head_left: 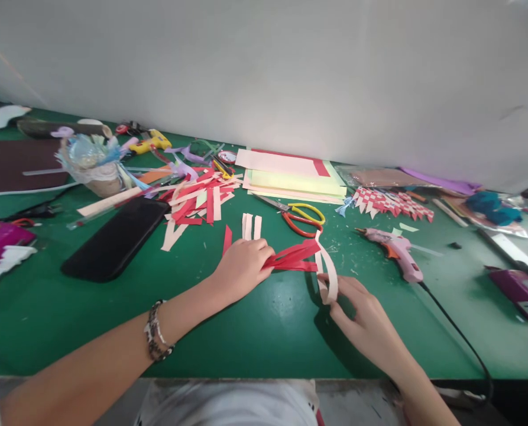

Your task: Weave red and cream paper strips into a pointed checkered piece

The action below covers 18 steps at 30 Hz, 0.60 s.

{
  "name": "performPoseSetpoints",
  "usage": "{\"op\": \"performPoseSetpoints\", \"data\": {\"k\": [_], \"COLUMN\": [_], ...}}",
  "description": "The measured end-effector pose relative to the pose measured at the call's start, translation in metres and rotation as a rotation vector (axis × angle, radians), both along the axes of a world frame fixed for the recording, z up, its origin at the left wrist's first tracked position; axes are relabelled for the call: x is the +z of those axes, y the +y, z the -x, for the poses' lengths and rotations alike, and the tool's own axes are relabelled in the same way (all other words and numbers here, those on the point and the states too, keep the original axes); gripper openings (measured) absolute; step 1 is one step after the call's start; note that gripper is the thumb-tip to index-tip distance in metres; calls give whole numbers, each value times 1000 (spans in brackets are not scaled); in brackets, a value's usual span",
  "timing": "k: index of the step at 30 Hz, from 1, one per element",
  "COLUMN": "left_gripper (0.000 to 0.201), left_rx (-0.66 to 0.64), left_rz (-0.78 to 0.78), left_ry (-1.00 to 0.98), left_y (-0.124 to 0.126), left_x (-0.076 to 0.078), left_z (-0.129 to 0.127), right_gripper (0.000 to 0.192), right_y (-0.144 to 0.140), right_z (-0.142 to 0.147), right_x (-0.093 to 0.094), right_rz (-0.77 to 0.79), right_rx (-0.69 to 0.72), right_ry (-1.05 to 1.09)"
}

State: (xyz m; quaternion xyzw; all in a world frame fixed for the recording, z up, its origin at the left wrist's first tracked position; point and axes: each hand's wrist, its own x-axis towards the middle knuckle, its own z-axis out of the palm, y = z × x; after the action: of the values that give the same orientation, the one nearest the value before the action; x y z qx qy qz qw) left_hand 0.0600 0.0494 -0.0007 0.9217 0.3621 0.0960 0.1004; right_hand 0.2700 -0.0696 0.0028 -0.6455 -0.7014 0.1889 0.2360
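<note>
Under the closed fingers of my left hand (246, 264) lie several red paper strips (295, 254), gathered and fanning out to the right. Pale pink strips (247, 226) stick out beyond the same hand, their lower parts hidden by it. My right hand (356, 307) pinches a pale pink paper strip (331, 269) that is bent into a loop at the right ends of the red strips. Whether the loop passes around or only beside them, I cannot tell. Scissors (303, 216) with one red and one yellow handle rest just behind the strips.
A pile of cut strips (197, 198) and a black phone (115, 239) lie at left. Stacked paper sheets (290, 177) are at the back. To the right are a pink glue gun (397, 248) with a trailing cord and a red-and-white woven paper piece (392, 203).
</note>
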Motion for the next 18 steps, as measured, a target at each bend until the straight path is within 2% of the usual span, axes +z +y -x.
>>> {"op": "performPoseSetpoints", "data": {"k": [8,18], "left_gripper": [12,13], "left_rx": [-2,-5], "left_rz": [9,6], "left_ry": [-26,-61], "left_y": [1,1], "left_x": [-1,-1], "left_z": [1,2], "right_gripper": [18,23], "right_y": [9,15], "right_z": [12,29], "right_x": [6,12], "right_rz": [-11,-12], "right_rx": [130,359], "right_ry": [29,20]}}
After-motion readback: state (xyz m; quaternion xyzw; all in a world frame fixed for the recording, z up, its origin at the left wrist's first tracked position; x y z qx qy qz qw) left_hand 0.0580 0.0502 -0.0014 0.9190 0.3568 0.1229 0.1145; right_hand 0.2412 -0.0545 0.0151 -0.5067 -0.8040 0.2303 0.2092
